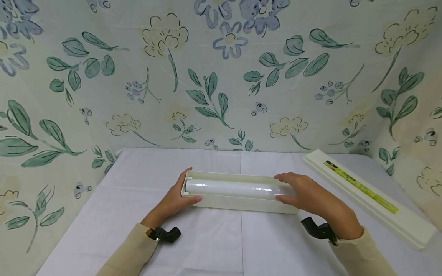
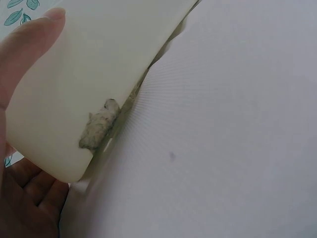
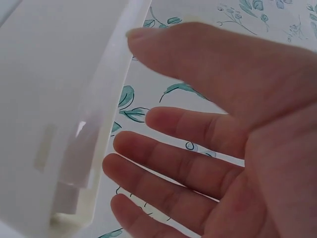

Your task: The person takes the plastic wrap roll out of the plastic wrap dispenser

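Observation:
A long cream plastic box (image 1: pixel 241 205) lies lidless on the table, with a roll of clear film (image 1: pixel 228 188) inside it. My left hand (image 1: pixel 176 197) grips the box's left end, thumb on the front side and fingers round the end. In the left wrist view the thumb (image 2: pixel 29 44) lies on the cream wall, and the other fingers curl past its corner. My right hand (image 1: pixel 305 191) hovers over the box's right end, hiding that part of the roll. The right wrist view shows its fingers (image 3: pixel 168 163) spread, with nothing held between them.
The box's long cream lid (image 1: pixel 366 199), with a yellow-green label (image 1: pixel 360 186), lies slanted at the right of the table. A white cloth (image 1: pixel 207 237) covers the table. Flower-printed fabric (image 1: pixel 221 107) hangs behind and at both sides. Each wrist wears a black camera (image 1: pixel 167 234).

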Action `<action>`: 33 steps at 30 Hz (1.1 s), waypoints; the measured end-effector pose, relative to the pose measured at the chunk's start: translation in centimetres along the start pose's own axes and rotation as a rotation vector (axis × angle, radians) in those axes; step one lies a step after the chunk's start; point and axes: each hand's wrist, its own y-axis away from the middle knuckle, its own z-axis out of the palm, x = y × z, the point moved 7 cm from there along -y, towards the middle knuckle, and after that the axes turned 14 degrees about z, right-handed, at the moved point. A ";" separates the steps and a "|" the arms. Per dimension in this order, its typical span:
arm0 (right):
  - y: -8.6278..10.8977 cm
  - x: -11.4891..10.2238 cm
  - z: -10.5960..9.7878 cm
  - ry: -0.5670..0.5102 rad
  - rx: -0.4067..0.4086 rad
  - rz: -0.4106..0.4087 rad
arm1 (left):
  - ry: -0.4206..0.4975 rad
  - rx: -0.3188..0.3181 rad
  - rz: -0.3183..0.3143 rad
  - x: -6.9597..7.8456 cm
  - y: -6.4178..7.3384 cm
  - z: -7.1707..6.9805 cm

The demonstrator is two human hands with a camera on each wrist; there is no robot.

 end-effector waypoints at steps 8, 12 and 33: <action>-0.3 0.1 0.5 -0.007 -0.030 0.009 | -0.002 0.001 -0.003 -0.1 0.0 0.0; -0.4 0.1 0.8 -0.013 -0.050 0.010 | 0.001 0.003 -0.005 -0.2 0.0 0.0; -0.6 -0.3 0.7 -0.010 -0.024 -0.051 | -0.008 0.013 0.015 -4.0 -0.7 0.0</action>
